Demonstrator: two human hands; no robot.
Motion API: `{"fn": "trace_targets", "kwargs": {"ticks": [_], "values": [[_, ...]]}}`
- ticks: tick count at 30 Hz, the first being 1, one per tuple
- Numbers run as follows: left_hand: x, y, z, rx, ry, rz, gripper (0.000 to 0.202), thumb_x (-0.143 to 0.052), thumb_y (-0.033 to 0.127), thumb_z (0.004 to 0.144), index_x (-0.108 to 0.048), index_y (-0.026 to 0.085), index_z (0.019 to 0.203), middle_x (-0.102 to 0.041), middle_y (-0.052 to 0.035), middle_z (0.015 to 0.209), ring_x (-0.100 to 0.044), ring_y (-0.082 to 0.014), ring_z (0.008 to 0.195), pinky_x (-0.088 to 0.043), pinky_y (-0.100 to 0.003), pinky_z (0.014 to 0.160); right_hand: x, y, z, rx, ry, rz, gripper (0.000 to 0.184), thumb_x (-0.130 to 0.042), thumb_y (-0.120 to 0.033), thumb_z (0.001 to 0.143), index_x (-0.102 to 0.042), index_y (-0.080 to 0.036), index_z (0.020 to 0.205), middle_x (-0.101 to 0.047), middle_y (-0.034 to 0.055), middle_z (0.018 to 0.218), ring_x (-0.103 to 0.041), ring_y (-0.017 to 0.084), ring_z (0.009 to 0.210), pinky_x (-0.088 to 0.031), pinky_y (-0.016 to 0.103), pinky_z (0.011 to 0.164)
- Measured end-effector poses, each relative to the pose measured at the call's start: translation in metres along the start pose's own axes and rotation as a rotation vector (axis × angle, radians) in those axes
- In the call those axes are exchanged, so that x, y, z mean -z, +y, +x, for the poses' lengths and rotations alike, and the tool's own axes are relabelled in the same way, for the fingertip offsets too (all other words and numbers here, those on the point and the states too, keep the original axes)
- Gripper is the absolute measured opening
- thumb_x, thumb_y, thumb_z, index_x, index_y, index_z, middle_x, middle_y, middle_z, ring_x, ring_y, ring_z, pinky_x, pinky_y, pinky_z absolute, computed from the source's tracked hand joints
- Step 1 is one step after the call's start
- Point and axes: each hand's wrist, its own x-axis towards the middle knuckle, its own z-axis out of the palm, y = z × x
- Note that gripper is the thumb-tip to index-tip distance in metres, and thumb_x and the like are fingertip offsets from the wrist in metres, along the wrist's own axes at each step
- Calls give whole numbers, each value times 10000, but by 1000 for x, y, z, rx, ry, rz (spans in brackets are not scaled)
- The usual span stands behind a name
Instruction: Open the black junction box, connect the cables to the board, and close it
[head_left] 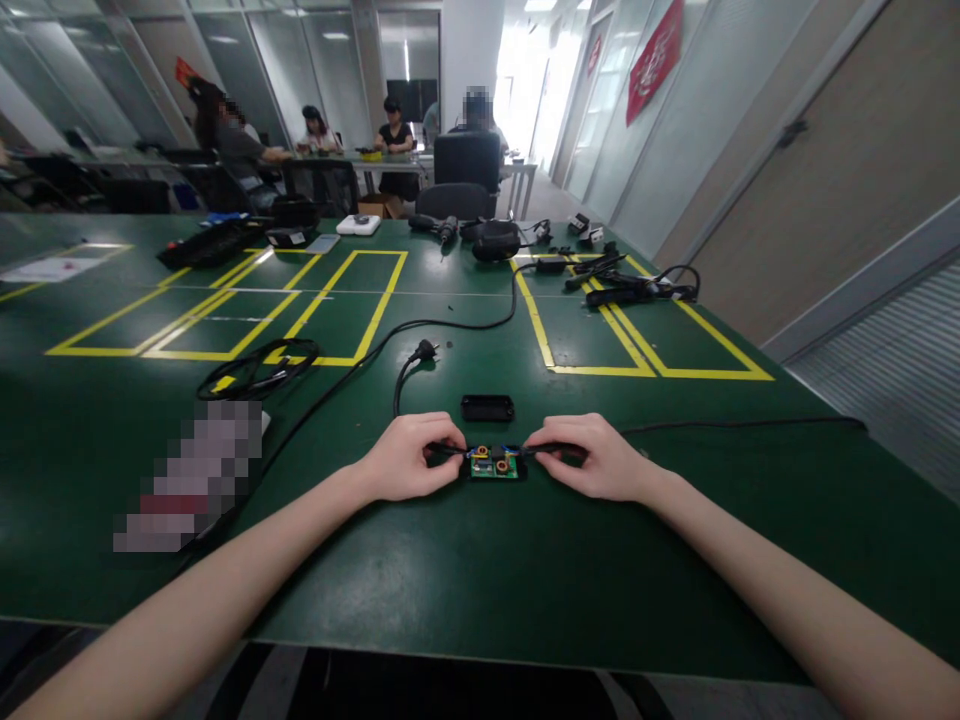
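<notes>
Shows a small green circuit board (494, 466) seated in an open black plastic shell (495, 479). Lies flat on the dark green table top (480, 590), near the front edge and directly between the two hands.

Appearance of the board:
- Rectangular, long side running left to right.
- Carries two copper-coloured ring coils, one towards each upper corner, with a dark block between them.
- Bears a small pale component on the green face; finer detail too small to resolve.
- Ends in a thin black lead at each short side.

Grip:
- Left hand (409, 458): thumb and forefinger pressed together on the left lead (454, 450), just beside the shell. Other fingers curled in, hand resting on the table.
- Right hand (592, 455): thumb and forefinger pinching the right lead (537, 450) in the same manner. Other fingers folded under the palm.
- Both forearms stretched forward over the front edge of the table.

Surroundings:
- Flat black rectangular plastic cover (487, 407), just behind the board and not touching it.
- Black mains plug (426, 350) further back, its cord curving down behind the left hand.
- Thin black cable (750, 424) running from the right hand towards the right table edge.
- Coiled black cable (259, 368) well to the left.
- Yellow tape rectangles (337, 300) marked across the far half of the table.
</notes>
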Motion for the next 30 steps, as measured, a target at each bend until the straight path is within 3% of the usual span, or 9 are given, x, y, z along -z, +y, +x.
{"fn": "trace_targets", "kwargs": {"ticks": [12,17,24,30], "values": [[-7,-4,0,77,27,78,113,-641,209,933,-744,182,972,-715,-24,870,-642,-125,698,-475,-215,599,-1,8,1,-75,-11,-98,206,-579,-189,949,-751,-192,1061,-769,55,905,-700,160,723,-537,261,681],[-6,-3,0,52,27,89,165,-626,218,961,-764,196,1048,-712,-24,881,-648,-127,709,-496,-222,625,-1,10,1,-58,-35,-78,202,-574,-189,956,-746,-186,1062,-770,57,906,-683,156,693,-529,263,649],[-6,-5,-2,38,-2,108,175,-620,218,981,-766,190,1074,-718,-33,900,-665,-141,739,-518,-239,661,0,11,0,-30,-56,-74,183,-732,-340,941,-740,-194,1051,-764,50,907,-711,173,745,-541,271,676],[-5,-6,-1,-31,-4,127,191,-603,220,1010,-784,191,1065,-725,-55,927,-685,-173,840,-552,-276,747,-4,16,-2,22,-16,-121,253,-707,-437,986,-748,-187,1008,-753,50,845,-722,176,726,-524,266,638]]}}
